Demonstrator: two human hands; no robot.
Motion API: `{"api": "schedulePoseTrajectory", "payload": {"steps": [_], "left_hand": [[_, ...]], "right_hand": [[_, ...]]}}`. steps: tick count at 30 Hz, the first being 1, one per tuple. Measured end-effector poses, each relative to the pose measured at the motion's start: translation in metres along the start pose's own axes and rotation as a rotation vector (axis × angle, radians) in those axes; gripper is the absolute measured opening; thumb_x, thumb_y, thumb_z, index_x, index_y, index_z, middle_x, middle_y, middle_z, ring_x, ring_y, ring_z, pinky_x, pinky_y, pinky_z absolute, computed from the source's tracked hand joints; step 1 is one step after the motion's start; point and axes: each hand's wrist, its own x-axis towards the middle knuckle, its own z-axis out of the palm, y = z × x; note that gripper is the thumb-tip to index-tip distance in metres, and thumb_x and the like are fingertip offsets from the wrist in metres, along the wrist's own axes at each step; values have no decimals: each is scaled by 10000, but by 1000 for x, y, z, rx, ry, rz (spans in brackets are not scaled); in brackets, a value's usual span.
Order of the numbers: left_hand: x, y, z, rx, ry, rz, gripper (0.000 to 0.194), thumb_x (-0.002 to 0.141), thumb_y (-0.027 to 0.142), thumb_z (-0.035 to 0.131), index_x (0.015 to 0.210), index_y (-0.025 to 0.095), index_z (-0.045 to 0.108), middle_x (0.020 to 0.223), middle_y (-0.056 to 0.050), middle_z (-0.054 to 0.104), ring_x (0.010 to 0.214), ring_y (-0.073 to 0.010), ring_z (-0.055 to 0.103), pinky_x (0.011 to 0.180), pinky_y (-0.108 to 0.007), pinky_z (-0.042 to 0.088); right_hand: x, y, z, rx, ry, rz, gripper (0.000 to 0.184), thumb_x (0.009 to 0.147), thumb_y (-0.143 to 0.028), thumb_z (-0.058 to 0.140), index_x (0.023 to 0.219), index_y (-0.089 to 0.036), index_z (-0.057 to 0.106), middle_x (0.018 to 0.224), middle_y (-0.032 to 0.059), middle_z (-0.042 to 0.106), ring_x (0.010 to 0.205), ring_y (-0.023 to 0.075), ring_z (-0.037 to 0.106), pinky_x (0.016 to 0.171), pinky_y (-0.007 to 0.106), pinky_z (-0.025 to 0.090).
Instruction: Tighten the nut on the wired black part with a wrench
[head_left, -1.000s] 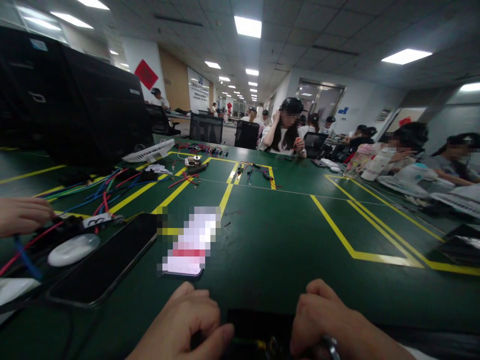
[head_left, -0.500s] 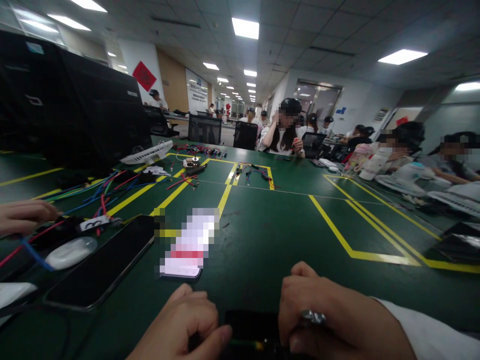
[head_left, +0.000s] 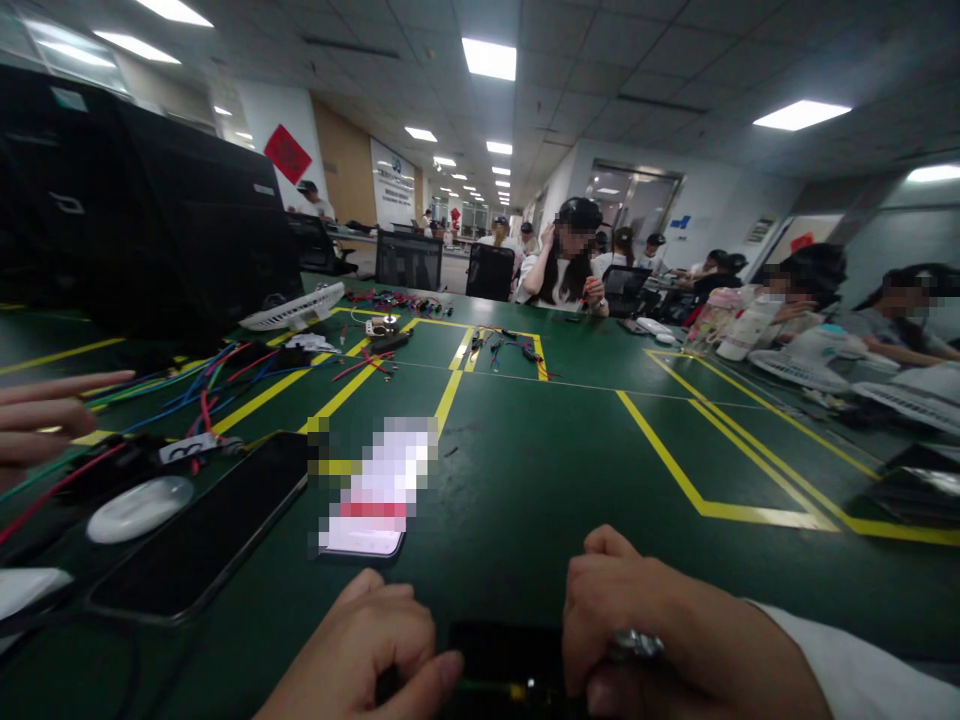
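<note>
My left hand [head_left: 367, 655] is curled at the bottom edge, thumb pressed against a small black block [head_left: 506, 660] with a green and yellow piece at its lower edge. My right hand [head_left: 675, 640], with a ring on one finger and a white sleeve behind it, is closed on the block's right side. Both hands grip it low over the green mat [head_left: 540, 480]. A card with a blurred face [head_left: 371, 490] lies just beyond my left hand.
A black phone [head_left: 202, 530], a white oval case [head_left: 139, 508] and red, blue and green wires [head_left: 187, 385] lie at the left, where another person's hand [head_left: 45, 415] reaches in. A black monitor [head_left: 150, 210] stands behind. Several people sit along the far and right sides.
My right hand has slid left and turned over the block, its sleeve coming into view. The other person's hand at the left has lifted and stretched out its fingers.
</note>
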Motion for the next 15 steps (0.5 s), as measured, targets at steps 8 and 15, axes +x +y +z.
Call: {"api": "schedulePoseTrajectory", "payload": {"steps": [8, 15], "left_hand": [[-3, -1, 1, -14, -10, 6, 409, 947, 389, 455, 595, 182, 464, 646, 36, 576, 713, -158, 596, 775, -307, 377], [-3, 1, -1, -9, -9, 0, 395, 953, 379, 454, 608, 187, 454, 670, 31, 585, 732, -168, 597, 768, -308, 383]], "right_hand": [[-10, 0, -1, -71, 151, 25, 265, 955, -531, 570, 926, -289, 673, 799, 24, 646, 767, 221, 597, 856, 422, 427], [-34, 9, 7, -181, 253, 34, 239, 950, -548, 526, 980, -374, 686, 781, 33, 638, 730, 249, 620, 727, 435, 485]]}}
